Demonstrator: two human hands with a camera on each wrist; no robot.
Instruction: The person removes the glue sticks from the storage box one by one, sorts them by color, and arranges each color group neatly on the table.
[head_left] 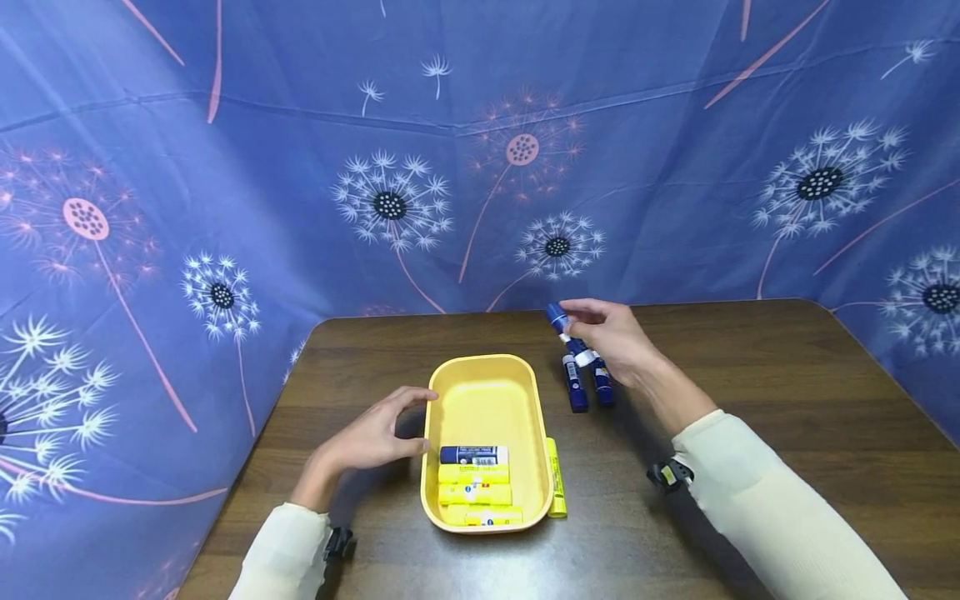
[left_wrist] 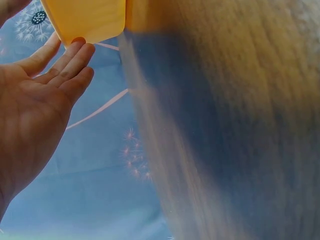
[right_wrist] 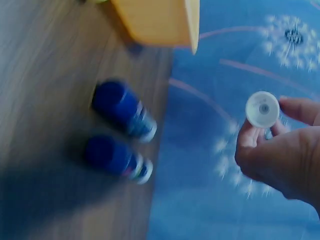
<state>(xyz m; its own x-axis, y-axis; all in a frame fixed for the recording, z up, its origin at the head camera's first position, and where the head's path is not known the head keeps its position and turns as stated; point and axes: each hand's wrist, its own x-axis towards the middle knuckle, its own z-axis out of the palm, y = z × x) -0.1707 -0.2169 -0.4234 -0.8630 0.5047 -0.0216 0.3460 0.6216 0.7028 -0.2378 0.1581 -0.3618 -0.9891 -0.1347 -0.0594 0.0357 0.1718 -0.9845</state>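
Note:
My right hand [head_left: 617, 340] pinches a blue glue stick [head_left: 556, 316] between thumb and fingers, above the far part of the table. Its round white base [right_wrist: 262, 109] faces the camera in the right wrist view; the hand hides part of its barrel. Below that hand lie two more blue glue sticks [head_left: 574, 385]. At the left side of the yellow tray [head_left: 483, 367], my left hand [head_left: 378, 432] touches the rim with fingertips and thumb, the fingers [left_wrist: 75, 65] fairly straight. Inside the tray, near its front end, one blue glue stick [head_left: 468, 455] lies behind several yellow glue sticks [head_left: 475, 493].
Against the tray's right side lies another yellow glue stick [head_left: 557, 479]. The brown wooden table [head_left: 712, 517] ends at a blue dandelion-print cloth [head_left: 480, 167] hanging behind and at both sides.

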